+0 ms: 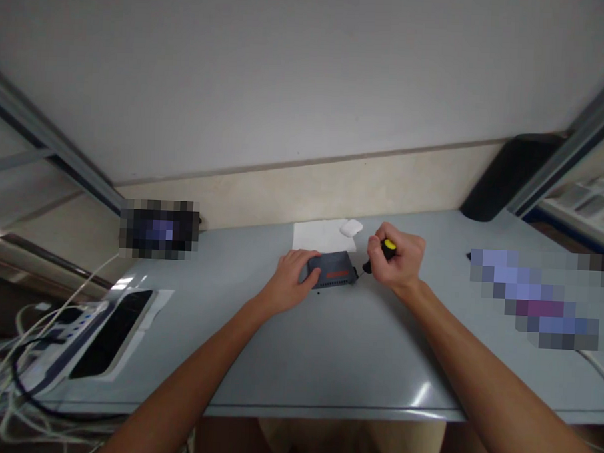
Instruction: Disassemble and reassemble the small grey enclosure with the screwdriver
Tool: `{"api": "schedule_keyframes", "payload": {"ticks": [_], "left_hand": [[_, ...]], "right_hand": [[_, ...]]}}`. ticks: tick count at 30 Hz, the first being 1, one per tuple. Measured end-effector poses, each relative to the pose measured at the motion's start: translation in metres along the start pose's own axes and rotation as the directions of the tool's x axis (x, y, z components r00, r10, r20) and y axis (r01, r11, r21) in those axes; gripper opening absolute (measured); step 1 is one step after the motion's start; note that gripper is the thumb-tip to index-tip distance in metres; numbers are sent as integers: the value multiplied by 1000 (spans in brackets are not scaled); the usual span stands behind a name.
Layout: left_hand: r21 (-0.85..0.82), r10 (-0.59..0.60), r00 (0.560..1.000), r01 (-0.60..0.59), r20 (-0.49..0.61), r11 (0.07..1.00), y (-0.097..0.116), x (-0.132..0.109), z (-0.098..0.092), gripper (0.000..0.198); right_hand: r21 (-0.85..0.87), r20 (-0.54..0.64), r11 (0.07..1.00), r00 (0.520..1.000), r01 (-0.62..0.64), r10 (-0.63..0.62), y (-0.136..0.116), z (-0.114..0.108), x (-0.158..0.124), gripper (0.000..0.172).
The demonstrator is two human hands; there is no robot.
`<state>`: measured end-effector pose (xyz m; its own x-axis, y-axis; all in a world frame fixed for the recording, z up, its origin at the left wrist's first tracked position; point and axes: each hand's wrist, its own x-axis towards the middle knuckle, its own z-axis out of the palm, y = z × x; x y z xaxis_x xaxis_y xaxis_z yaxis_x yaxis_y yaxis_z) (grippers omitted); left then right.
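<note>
A flat dark grey box (334, 264) with a red label and a row of small vents lies on the grey table (276, 359). My left hand (293, 279) grips its left end, thumb on top. My right hand (397, 257) is wrapped round a black and yellow screwdriver (381, 255). The screwdriver slants down to the left, and its tip is at the box's right end, beside a small black part; whether it touches a screw is too small to tell. A tiny dark piece (318, 293) lies just in front of the box.
Behind the box are a white sheet (319, 235) and a small white object (351, 227). At left lie a black tablet-like device (112, 335), a power strip (69, 350) and tangled cables (4, 390). A black cylinder (509, 175) stands back right. Blurred items are at both sides.
</note>
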<state>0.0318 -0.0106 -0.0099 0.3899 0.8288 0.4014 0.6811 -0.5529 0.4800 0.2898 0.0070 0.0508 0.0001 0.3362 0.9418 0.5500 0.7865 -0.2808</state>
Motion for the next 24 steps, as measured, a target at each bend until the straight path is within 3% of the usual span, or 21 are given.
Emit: {"api": "schedule_keyframes", "payload": {"ticks": [15, 24], "left_hand": [[20, 71, 997, -70, -17, 997, 3, 0, -4, 31], [79, 163, 986, -166, 46, 983, 11, -2, -12, 31]], "right_hand": [[-64, 41, 992, 994, 108, -106, -7, 0, -3, 32], [-60, -23, 993, 994, 106, -107, -9, 2, -3, 29]]}}
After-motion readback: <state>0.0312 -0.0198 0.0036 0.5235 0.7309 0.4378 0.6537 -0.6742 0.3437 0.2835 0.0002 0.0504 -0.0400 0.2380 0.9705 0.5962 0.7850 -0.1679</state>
